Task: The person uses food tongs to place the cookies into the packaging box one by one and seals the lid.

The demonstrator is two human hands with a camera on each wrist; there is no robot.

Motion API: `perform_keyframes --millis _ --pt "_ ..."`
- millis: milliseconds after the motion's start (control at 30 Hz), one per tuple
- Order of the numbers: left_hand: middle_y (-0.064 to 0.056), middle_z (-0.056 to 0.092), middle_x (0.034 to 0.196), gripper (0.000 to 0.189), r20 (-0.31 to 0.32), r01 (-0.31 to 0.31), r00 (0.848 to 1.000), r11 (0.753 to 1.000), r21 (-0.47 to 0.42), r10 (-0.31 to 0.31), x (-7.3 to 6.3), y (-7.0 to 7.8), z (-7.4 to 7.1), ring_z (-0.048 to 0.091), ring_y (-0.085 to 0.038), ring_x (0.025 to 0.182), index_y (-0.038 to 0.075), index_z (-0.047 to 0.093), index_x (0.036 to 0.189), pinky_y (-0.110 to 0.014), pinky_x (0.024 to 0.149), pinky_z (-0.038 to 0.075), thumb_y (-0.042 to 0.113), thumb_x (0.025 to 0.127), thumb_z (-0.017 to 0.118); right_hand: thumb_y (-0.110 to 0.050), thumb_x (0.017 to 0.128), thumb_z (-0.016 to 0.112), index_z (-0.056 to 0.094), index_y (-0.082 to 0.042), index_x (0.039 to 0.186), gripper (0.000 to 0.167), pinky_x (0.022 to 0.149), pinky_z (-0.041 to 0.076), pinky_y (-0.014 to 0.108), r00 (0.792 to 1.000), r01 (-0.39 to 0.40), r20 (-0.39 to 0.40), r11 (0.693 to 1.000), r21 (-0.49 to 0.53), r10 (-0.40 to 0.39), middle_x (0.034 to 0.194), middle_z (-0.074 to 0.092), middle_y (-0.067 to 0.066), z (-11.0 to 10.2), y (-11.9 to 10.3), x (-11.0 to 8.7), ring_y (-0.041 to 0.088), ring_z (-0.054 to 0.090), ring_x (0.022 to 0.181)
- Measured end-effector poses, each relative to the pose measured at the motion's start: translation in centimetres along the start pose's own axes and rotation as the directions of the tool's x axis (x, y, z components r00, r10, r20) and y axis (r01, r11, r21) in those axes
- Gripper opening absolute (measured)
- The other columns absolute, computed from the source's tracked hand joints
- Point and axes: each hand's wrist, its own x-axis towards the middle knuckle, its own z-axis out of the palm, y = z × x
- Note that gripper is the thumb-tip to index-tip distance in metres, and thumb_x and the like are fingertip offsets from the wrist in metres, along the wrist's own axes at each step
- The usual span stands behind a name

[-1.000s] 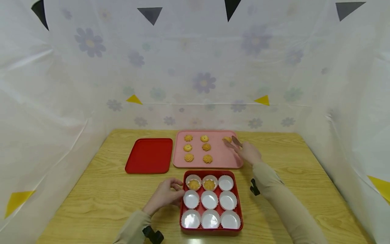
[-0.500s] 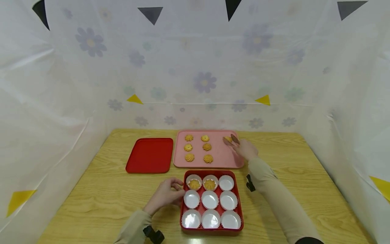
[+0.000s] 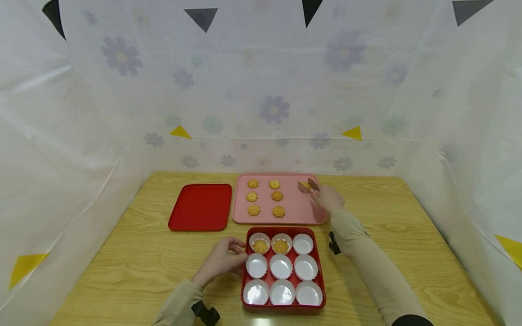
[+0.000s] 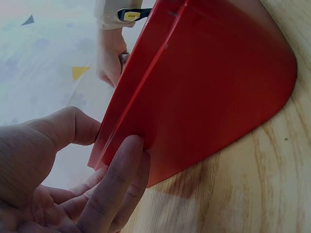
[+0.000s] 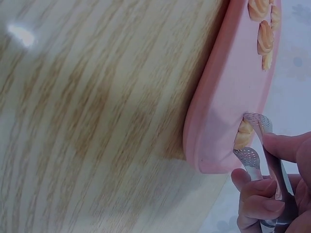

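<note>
My right hand (image 3: 329, 198) grips metal tongs (image 5: 279, 179) over the right part of the pink tray (image 3: 293, 213). The tongs' perforated ends stand on either side of a piped cookie (image 5: 243, 133). At the left side of a deep red box (image 3: 284, 309), my left hand (image 3: 222, 259) rests with its thumb at the rim and its fingers against the outer wall, as the left wrist view shows. Inside the box are white paper cups (image 3: 280, 267) in rows. Two back-row cups hold a cookie each, one of them a star-edged cookie (image 3: 280, 246).
Several more cookies (image 3: 277, 196) lie in two columns on the left and middle of the pink tray. A flat red tray or lid (image 3: 200, 207) lies left of it on the wooden table (image 3: 134, 267). A white flowered sheet (image 3: 273, 90) hangs behind and at both sides.
My right hand has shifted slightly left and turned, and the tongs' ends have come closer about the cookie. The left hand and the box have stayed in place.
</note>
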Motion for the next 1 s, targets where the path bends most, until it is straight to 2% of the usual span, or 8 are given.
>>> perform_keyframes --millis 100,233,400,567,833,1000 --pt "-0.011 0.067 0.086 0.035 -0.001 0.016 1.0 1.0 -0.002 -0.016 0.1 0.0 0.1 0.065 -0.012 0.068 -0.007 0.062 0.109 -0.024 0.064 0.056 0.012 0.081 0.071 -0.034 0.102 0.055 0.064 -0.002 0.102 0.033 0.063 0.051 0.046 0.998 -0.039 -0.041 0.999 -0.03 0.037 0.104 0.069 0.023 0.5 -0.6 0.1 0.036 0.065 0.084" --pt "-0.012 0.067 0.087 0.035 0.002 0.023 1.0 1.0 0.004 -0.023 0.1 -0.1 0.2 0.065 -0.013 0.07 -0.006 0.062 0.11 -0.025 0.065 0.056 0.011 0.082 0.072 -0.032 0.102 0.054 0.065 -0.001 0.104 0.033 0.065 0.052 0.048 0.999 -0.024 -0.044 0.999 -0.034 0.023 0.11 0.068 0.025 0.4 -0.4 0.1 0.037 0.066 0.087" --pt "-0.011 0.067 0.086 0.034 -0.004 0.021 1.0 1.0 0.009 -0.021 0.2 0.0 0.2 0.064 -0.012 0.07 -0.005 0.062 0.109 -0.024 0.064 0.055 0.012 0.082 0.072 -0.033 0.102 0.054 0.064 -0.003 0.104 0.032 0.061 0.048 0.04 1.0 -0.02 -0.025 1.0 -0.022 0.019 0.105 0.068 0.021 0.2 -0.2 0.0 0.029 0.061 0.079" --pt "-0.011 0.066 0.086 0.034 0.002 0.031 1.0 0.999 -0.02 -0.031 0.2 -0.2 0.2 0.065 -0.012 0.066 -0.006 0.061 0.11 -0.025 0.061 0.058 0.01 0.082 0.072 -0.033 0.102 0.053 0.063 -0.003 0.108 0.032 0.058 0.044 0.035 1.0 -0.01 -0.019 1.0 -0.013 0.009 0.1 0.068 0.018 0.1 0.1 -0.1 0.026 0.06 0.077" --pt "-0.012 0.064 0.088 0.035 0.019 0.055 0.998 0.996 -0.071 -0.054 0.2 -0.2 0.2 0.067 -0.013 0.062 -0.008 0.06 0.112 -0.031 0.058 0.061 0.008 0.083 0.071 -0.035 0.102 0.052 0.061 -0.001 0.116 0.037 0.058 0.044 0.035 0.999 0.012 -0.038 1.0 0.009 -0.011 0.108 0.068 0.022 0.3 0.9 -0.2 0.028 0.06 0.08" --pt "-0.013 0.063 0.089 0.036 0.027 0.074 0.997 0.993 -0.096 -0.072 0.1 -0.1 0.3 0.068 -0.014 0.059 -0.008 0.059 0.113 -0.033 0.057 0.062 0.008 0.083 0.071 -0.035 0.102 0.052 0.061 -0.002 0.107 0.034 0.057 0.04 0.034 0.999 0.023 -0.042 1.0 0.009 -0.022 0.098 0.065 0.018 0.2 1.1 -0.4 0.025 0.056 0.075"
